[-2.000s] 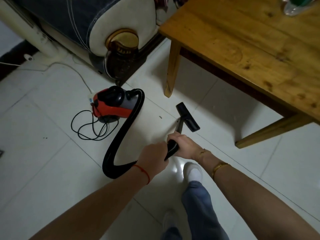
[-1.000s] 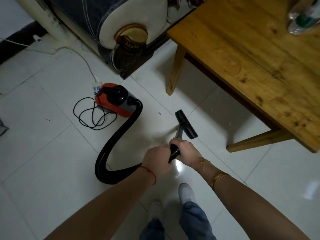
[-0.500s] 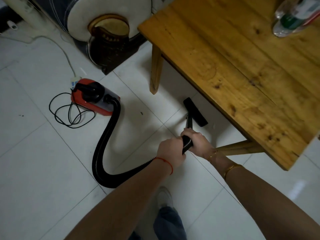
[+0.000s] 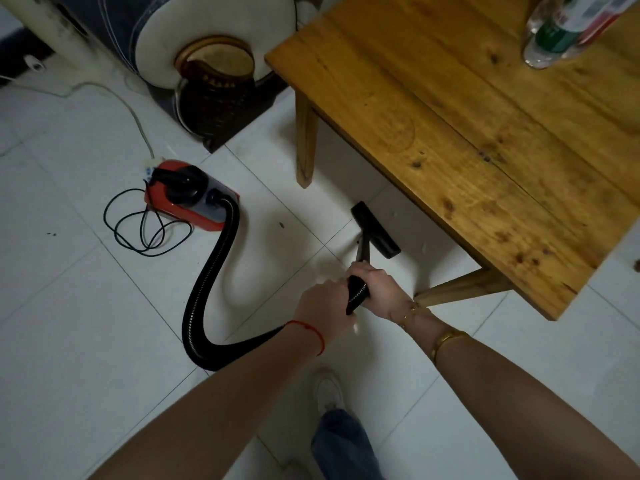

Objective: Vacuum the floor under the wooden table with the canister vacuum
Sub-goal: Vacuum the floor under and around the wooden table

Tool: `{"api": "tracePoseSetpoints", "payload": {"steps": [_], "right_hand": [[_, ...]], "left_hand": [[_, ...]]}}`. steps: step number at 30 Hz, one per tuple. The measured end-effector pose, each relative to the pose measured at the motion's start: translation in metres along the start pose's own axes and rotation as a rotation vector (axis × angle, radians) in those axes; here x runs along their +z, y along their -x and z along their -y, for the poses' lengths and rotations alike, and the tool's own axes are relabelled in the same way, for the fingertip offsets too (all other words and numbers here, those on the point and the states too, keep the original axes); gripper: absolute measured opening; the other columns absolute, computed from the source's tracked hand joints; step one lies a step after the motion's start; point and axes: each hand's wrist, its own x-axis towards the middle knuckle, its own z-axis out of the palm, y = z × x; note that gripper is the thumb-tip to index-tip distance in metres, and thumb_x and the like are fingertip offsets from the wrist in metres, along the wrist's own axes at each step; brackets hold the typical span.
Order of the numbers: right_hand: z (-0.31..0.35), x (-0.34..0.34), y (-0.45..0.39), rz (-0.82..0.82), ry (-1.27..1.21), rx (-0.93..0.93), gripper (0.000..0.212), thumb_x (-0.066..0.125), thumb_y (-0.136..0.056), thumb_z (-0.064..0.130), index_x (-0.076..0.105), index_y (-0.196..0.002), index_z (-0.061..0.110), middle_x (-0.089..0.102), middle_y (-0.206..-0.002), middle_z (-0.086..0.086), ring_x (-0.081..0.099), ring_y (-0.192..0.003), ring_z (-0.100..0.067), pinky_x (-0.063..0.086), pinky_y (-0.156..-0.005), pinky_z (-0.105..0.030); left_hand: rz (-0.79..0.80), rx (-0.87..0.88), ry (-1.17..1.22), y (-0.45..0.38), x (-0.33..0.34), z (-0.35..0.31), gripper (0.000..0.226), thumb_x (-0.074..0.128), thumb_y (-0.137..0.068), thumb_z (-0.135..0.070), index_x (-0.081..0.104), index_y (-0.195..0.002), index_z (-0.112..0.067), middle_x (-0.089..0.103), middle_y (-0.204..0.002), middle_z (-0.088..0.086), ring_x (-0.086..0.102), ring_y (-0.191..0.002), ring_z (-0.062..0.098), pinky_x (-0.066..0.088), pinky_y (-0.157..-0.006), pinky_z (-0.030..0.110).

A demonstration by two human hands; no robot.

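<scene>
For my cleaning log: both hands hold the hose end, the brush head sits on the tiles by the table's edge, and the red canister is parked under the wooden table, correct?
Not quite. In the head view the red canister is not under the wooden table; it sits on open tiles to its left, beside a coiled cord. Both hands and the brush head are as you say.

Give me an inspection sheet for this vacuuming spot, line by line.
Surface: white tiled floor, dark specks.
Job's things: red canister vacuum on the floor; black hose curves to the hands; floor nozzle at the edge of the wooden table.
Clutter: plastic bottles on the table.
Hands: left hand and right hand grip the hose end.
Cables: black cord coiled beside the vacuum.
Surroundings: upholstered furniture.
</scene>
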Motion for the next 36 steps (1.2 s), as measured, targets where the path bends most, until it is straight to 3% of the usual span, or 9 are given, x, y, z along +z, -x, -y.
{"api": "tracePoseSetpoints", "payload": {"steps": [3, 7, 12, 19, 22, 25, 27, 31, 36], "right_hand": [[0.014, 0.015, 0.008, -0.011, -0.001, -0.013, 0.029, 0.065, -0.074, 0.002, 0.058, -0.101, 0.011, 0.057, -0.109, -0.003, 0.061, -0.091, -0.023, 0.05, -0.08, -0.031], [0.023, 0.026, 0.006, -0.047, -0.005, -0.013, 0.029, 0.063, -0.075, -0.001, 0.057, -0.1, 0.011, 0.056, -0.107, -0.004, 0.059, -0.092, -0.024, 0.05, -0.079, -0.033], [0.011, 0.018, -0.01, -0.075, 0.007, 0.041, 0.029, 0.063, -0.075, -0.001, 0.055, -0.096, 0.016, 0.055, -0.106, -0.001, 0.061, -0.088, -0.023, 0.05, -0.079, -0.029], [-0.024, -0.008, -0.03, -0.107, 0.09, 0.067, 0.029, 0.064, -0.074, -0.001, 0.056, -0.097, 0.015, 0.055, -0.107, -0.003, 0.059, -0.097, -0.025, 0.037, -0.076, -0.022], [-0.039, -0.02, -0.037, -0.107, 0.118, 0.065, 0.03, 0.064, -0.074, -0.001, 0.056, -0.098, 0.014, 0.057, -0.108, -0.003, 0.058, -0.101, -0.024, 0.041, -0.078, -0.023], [-0.045, -0.029, -0.042, -0.084, 0.107, 0.042, 0.03, 0.066, -0.072, 0.0, 0.057, -0.097, 0.013, 0.058, -0.102, -0.003, 0.057, -0.102, -0.025, 0.047, -0.081, -0.032], [-0.043, -0.033, -0.043, -0.069, 0.094, 0.033, 0.028, 0.066, -0.072, 0.001, 0.057, -0.096, 0.013, 0.058, -0.099, -0.002, 0.057, -0.098, -0.024, 0.047, -0.079, -0.033], [-0.022, -0.028, -0.037, -0.031, 0.104, 0.048, 0.026, 0.066, -0.074, 0.004, 0.059, -0.097, 0.012, 0.059, -0.102, -0.002, 0.057, -0.094, -0.02, 0.034, -0.071, -0.021], [0.022, 0.008, -0.012, 0.026, 0.056, 0.034, 0.029, 0.068, -0.075, 0.007, 0.059, -0.101, 0.014, 0.058, -0.105, -0.002, 0.058, -0.095, -0.021, 0.042, -0.078, -0.024]], "left_hand": [[0.011, -0.013, -0.01, 0.017, 0.005, 0.01, 0.029, 0.055, -0.088, -0.025, 0.05, -0.111, -0.01, 0.052, -0.088, 0.004, 0.053, -0.074, 0.019, 0.039, -0.063, 0.026], [-0.016, -0.025, -0.026, 0.022, 0.007, 0.022, 0.029, 0.054, -0.087, -0.027, 0.049, -0.111, -0.011, 0.056, -0.091, 0.006, 0.06, -0.082, 0.023, 0.038, -0.063, 0.028], [-0.048, -0.013, -0.016, 0.001, 0.006, 0.024, 0.027, 0.054, -0.088, -0.026, 0.05, -0.111, -0.012, 0.049, -0.082, 0.002, 0.054, -0.072, 0.02, 0.038, -0.062, 0.027], [-0.062, 0.009, -0.003, -0.045, 0.007, 0.004, 0.029, 0.054, -0.088, -0.025, 0.05, -0.114, -0.012, 0.064, -0.093, 0.006, 0.056, -0.073, 0.023, 0.04, -0.061, 0.029], [-0.062, 0.01, 0.026, -0.06, 0.005, -0.005, 0.03, 0.054, -0.087, -0.024, 0.051, -0.115, -0.011, 0.064, -0.094, 0.006, 0.053, -0.071, 0.022, 0.04, -0.061, 0.029], [-0.057, 0.005, 0.055, -0.069, 0.002, -0.009, 0.03, 0.055, -0.086, -0.022, 0.051, -0.113, -0.01, 0.064, -0.096, 0.009, 0.062, -0.082, 0.027, 0.042, -0.063, 0.03], [-0.053, 0.006, 0.074, -0.07, 0.0, -0.008, 0.03, 0.055, -0.086, -0.022, 0.052, -0.113, -0.01, 0.064, -0.095, 0.009, 0.064, -0.084, 0.028, 0.043, -0.064, 0.03], [-0.045, 0.023, 0.071, -0.052, -0.004, 0.003, 0.029, 0.056, -0.085, -0.024, 0.052, -0.11, -0.011, 0.063, -0.091, 0.007, 0.064, -0.08, 0.025, 0.045, -0.062, 0.029], [0.01, 0.001, 0.065, 0.001, -0.002, 0.03, 0.024, 0.056, -0.086, -0.025, 0.053, -0.105, -0.011, 0.055, -0.084, 0.004, 0.062, -0.079, 0.024, 0.043, -0.062, 0.029]]}}
